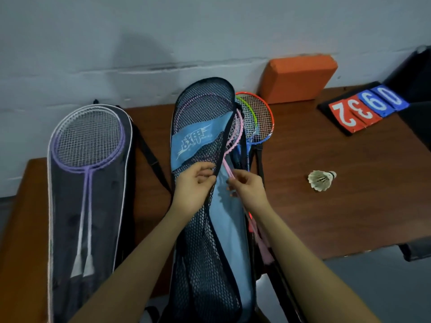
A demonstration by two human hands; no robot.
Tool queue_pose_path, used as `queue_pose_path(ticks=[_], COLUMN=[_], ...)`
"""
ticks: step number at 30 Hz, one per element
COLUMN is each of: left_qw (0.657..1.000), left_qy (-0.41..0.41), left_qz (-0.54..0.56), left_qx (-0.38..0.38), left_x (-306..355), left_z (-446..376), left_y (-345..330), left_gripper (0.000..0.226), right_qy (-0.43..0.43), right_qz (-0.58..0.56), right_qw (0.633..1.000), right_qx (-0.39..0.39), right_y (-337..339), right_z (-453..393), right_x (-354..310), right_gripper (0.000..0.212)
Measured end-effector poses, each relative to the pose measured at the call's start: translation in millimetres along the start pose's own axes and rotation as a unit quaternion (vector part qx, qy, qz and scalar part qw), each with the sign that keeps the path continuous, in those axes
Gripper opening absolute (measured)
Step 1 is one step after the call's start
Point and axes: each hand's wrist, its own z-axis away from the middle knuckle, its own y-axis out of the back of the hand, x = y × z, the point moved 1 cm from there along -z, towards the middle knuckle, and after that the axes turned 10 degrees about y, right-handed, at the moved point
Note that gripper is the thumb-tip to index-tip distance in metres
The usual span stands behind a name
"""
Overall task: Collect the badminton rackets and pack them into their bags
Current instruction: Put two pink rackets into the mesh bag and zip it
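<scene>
A blue bag with a black mesh cover [203, 136] lies in the middle of the brown table. My left hand [194, 183] grips the mesh cover's edge. My right hand [245, 186] pinches the shaft of the pink rackets [235, 134], whose heads lie partly under the mesh. Behind them, an orange and blue racket [263, 117] and a green one [249, 113] stick out to the right. On the left, two purple and white rackets [88, 141] lie on an open dark bag [109, 206].
A white shuttlecock [320, 180] lies on the table [326, 217] to the right. A flip scoreboard [366, 108] stands at the back right, an orange block [298, 76] leans against the wall, and a black strap [149, 155] runs between the bags.
</scene>
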Motion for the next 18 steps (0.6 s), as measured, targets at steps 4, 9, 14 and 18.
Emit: queue_pose_path(ticks=[4,9,14,18], left_qw=[0.998,0.999,0.997,0.99], left_qy=[-0.016,-0.018,-0.022,-0.041], left_qz=[0.022,0.006,-0.067,-0.132], left_qx=[0.049,0.046,0.013,-0.021], left_x=[1.0,-19.5,-42.3,-58.4], left_z=[-10.4,-24.5,-37.3,-31.3], left_y=[6.7,3.3,-15.1,-30.6], left_gripper=[0.028,0.026,0.028,0.039], right_qy=[0.112,0.147,0.132,0.12], right_qz=[0.259,0.471,0.506,0.476], right_qw=[0.959,0.87,0.852,0.87], right_qx=[-0.013,-0.009,-0.026,-0.039], right_y=[-12.1,-7.5,4.0,20.3], right_z=[-26.6,-26.2,-14.5,10.0], right_x=[7.5,39.7,53.0,54.6], right_gripper=[0.023,0.031,0.037,0.036])
